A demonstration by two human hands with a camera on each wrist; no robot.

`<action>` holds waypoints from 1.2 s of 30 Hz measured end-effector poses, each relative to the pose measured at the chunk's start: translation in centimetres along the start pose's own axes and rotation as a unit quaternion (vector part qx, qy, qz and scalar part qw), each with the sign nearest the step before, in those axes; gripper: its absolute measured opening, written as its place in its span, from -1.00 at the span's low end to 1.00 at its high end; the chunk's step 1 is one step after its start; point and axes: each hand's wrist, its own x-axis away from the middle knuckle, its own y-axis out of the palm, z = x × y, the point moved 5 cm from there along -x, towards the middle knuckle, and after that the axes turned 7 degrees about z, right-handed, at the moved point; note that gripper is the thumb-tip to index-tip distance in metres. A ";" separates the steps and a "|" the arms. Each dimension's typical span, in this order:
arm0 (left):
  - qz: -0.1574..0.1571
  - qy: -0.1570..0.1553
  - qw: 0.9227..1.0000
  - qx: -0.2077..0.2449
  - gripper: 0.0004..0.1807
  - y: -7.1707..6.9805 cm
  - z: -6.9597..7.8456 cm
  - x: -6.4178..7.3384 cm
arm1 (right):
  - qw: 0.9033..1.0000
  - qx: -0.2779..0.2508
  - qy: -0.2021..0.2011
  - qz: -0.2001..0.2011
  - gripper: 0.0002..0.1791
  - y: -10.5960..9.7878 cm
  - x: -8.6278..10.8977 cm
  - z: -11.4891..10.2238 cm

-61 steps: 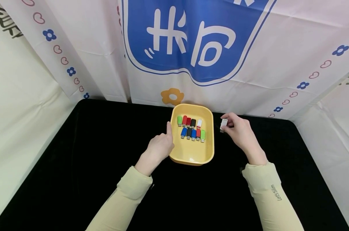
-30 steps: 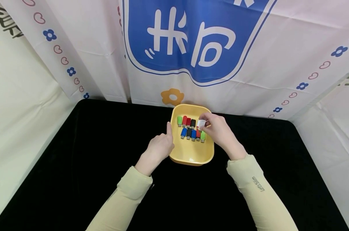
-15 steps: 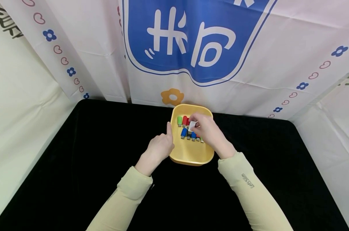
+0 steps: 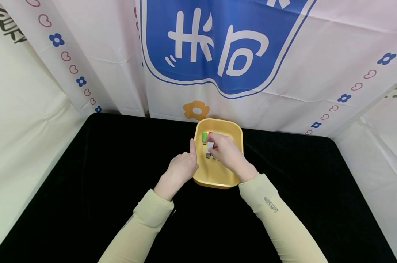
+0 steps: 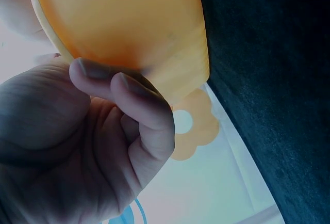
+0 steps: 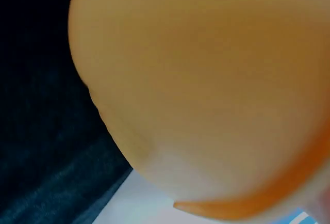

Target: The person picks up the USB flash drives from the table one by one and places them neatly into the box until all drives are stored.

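My right hand reaches over the yellow plastic tub, pinching a white USB flash drive between thumb and fingers, its metal plug end downward. Just left of the fingertips lies a green USB flash drive, and the end of a red one shows behind them. The hand covers most of the other drives in the tub. At the tub's left side, my left hand grips the rim, index finger stretched along it. In the left wrist view, curled fingers lie against the tub's outer wall.
The tub stands near the back edge of a black cloth-covered table. Behind it hangs a white curtain with a blue printed sign. White sheets enclose both sides. The right wrist view is filled mostly by the tub's outside wall.
My right hand has carried the white flash drive from right of the tub to above its left part, over the rows of drives. The left hand has stayed at the rim.
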 end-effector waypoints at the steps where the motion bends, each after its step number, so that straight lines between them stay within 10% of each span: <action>1: 0.001 0.001 1.000 0.000 -0.06 0.0 0.0 0.0 | 1.000 0.000 0.000 -0.003 -0.83 0.2 0.0 0.0; 36: -0.012 -0.005 1.000 0.002 -0.10 0.0 0.1 0.0 | 0.999 0.009 0.034 -0.040 -0.76 4.3 -0.1 1.0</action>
